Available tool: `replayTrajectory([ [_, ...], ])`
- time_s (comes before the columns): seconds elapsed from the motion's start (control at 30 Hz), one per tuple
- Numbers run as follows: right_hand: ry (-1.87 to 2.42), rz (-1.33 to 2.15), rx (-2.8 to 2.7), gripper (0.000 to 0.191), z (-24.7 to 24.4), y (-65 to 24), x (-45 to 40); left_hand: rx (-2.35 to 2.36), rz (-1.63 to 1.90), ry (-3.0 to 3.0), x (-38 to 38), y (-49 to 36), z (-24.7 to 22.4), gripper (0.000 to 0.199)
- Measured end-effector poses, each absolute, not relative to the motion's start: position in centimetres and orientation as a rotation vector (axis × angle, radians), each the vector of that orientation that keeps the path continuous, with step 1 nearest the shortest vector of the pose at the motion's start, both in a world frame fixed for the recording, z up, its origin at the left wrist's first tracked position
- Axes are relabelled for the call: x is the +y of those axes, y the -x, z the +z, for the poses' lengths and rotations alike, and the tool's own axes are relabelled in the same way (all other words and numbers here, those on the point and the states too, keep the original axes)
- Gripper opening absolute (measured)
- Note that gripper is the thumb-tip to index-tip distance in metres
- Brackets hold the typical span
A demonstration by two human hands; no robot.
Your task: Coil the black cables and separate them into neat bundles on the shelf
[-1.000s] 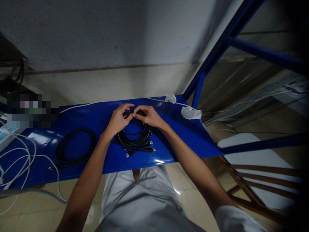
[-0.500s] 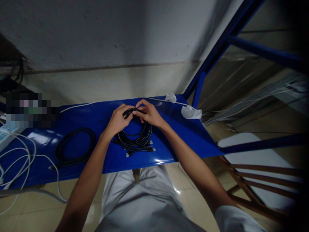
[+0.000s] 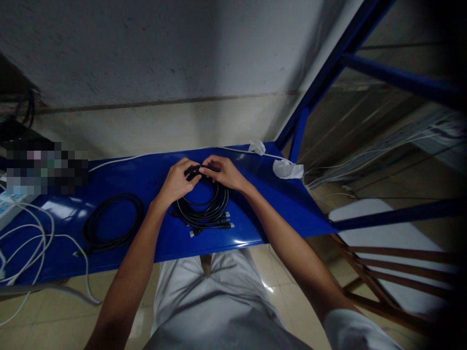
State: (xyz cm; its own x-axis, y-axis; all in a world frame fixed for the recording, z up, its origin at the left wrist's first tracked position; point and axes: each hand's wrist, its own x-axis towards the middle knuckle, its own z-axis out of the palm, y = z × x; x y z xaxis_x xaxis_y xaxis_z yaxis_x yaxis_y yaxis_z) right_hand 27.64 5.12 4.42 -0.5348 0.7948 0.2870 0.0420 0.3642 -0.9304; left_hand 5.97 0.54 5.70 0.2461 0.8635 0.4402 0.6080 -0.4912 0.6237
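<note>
A coiled bundle of black cables (image 3: 204, 212) lies on the blue table, with several metal-tipped plugs (image 3: 224, 223) at its near side. My left hand (image 3: 178, 179) is closed around the far left part of the coil. Opposite it, my right hand (image 3: 224, 172) grips the far right part, its thumb and fingers pinched on the strands. The fingertips of both hands almost meet at the top of the loop. Whether a tie sits between them is too small to tell. A separate black cable coil (image 3: 114, 221) rests on the table left of my left forearm.
White cables (image 3: 45, 228) tangle near a power strip (image 3: 14, 206) at the left. A white cord (image 3: 134, 156) runs along the back edge of the blue table (image 3: 280, 204), past crumpled white pieces (image 3: 288, 169). A blue frame post (image 3: 299, 133) and a wooden chair (image 3: 394, 248) stand at right.
My right hand's fingers have drawn in slightly, closer to the top of the black cable coil. The left hand keeps its hold, and the coil stays in place.
</note>
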Motion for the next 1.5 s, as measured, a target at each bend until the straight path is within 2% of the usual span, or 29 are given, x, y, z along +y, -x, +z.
replayTrajectory([
  [0.2, 0.679, 1.294, -1.839, 0.038, 4.1, -27.5, 5.2, 1.4, 1.069, -2.192, 0.8, -5.8, 5.5, 0.011],
  [0.5, 0.667, 1.317, -1.834, 0.032, 3.6, -27.5, 5.5, 1.351, 1.007, -2.048, 0.7, -5.9, 5.4, 0.016],
  [0.8, 0.656, 1.343, -1.801, 0.034, 3.3, -27.4, 5.6, 1.311, 1.079, -1.994, 1.1, -5.7, 4.6, 0.031],
  [1.5, 0.659, 1.298, -1.87, 0.032, 3.6, -27.4, 5.4, 1.276, 1.065, -1.931, 1.0, -5.8, 4.6, 0.029],
])
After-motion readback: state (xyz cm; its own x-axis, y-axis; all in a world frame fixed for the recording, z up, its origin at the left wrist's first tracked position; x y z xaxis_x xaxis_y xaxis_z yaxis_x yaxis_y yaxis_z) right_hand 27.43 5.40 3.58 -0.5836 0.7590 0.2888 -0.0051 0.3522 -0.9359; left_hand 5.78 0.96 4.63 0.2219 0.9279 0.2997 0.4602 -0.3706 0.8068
